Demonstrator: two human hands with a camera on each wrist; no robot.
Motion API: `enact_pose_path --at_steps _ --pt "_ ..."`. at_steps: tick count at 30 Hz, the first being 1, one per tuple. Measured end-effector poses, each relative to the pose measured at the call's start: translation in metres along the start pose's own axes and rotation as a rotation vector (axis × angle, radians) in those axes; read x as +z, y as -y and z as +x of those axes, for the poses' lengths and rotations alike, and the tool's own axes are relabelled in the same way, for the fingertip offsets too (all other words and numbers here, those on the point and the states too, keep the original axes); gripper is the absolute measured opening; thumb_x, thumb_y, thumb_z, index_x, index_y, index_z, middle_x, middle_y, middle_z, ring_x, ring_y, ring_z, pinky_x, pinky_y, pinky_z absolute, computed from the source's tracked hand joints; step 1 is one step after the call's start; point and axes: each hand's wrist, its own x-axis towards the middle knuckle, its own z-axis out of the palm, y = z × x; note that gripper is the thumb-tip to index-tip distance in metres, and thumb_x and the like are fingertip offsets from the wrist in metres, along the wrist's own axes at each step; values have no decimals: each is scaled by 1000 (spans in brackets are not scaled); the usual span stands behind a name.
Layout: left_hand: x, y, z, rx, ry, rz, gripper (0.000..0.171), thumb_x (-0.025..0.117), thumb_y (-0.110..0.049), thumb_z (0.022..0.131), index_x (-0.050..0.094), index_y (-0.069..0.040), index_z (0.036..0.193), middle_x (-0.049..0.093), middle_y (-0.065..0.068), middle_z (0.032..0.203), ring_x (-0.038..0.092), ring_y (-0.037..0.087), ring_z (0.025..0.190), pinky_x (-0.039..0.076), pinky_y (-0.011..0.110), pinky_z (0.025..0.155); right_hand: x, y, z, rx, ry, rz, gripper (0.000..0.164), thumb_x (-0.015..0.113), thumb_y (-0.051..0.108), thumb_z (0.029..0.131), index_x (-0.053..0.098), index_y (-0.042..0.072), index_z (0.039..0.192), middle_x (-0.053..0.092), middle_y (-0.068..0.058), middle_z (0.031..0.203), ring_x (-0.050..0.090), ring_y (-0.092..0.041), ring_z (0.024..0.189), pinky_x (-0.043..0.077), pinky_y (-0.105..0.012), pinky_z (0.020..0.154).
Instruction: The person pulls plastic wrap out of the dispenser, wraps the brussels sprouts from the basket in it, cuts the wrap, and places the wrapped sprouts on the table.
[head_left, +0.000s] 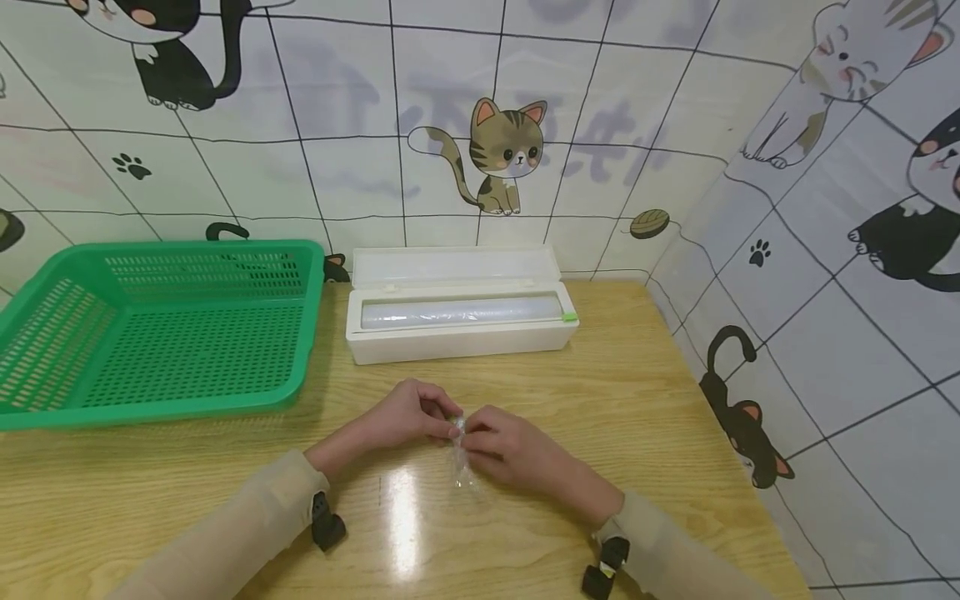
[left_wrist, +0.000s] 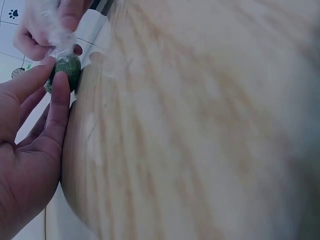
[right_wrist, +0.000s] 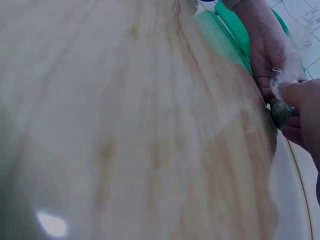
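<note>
A small, round dark-green thing (left_wrist: 69,69) is wrapped in clear plastic film; its kind cannot be made out under the wrap. My left hand (head_left: 405,414) holds it between thumb and fingertips, just over the table. My right hand (head_left: 513,446) meets the left one at the parcel and pinches the gathered film (left_wrist: 61,41) above the green thing, as the left wrist view shows. A loose end of film (head_left: 463,473) trails toward me in the head view. Seen from the right wrist, the green thing is partly hidden by fingers.
Behind the hands stands a white box (head_left: 465,343) with its lid raised, a roll of cling film (head_left: 461,312) inside and a green tab (head_left: 570,317) at its right end. A green plastic basket (head_left: 195,354) sits left on the wooden table (head_left: 637,400). Cat-patterned walls (head_left: 352,175) border the table.
</note>
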Motion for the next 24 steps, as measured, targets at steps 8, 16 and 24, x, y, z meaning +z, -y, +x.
enact_pose_path --at_steps 8,16,24 --pt "0 0 0 31 -25 60 19 84 -3 82 78 -1 101 73 4 86 67 16 77 56 25 66 3 5 -3 223 -101 219 10 70 2 96 73 6 104 72 -5 108 69 -18 103 56 -29 90" --pt "0 1 -1 63 -46 71 19 85 -1 80 78 -1 99 75 3 90 68 15 81 56 24 69 7 9 -1 322 -153 251 11 65 -1 98 69 7 103 72 -1 95 67 -10 88 57 -27 77" --pt "-3 4 -3 82 -26 53 22 80 0 82 77 3 104 75 5 94 67 13 85 56 25 75 7 15 5 517 -142 273 7 67 7 99 67 8 93 66 3 81 52 -4 71 49 -22 62"
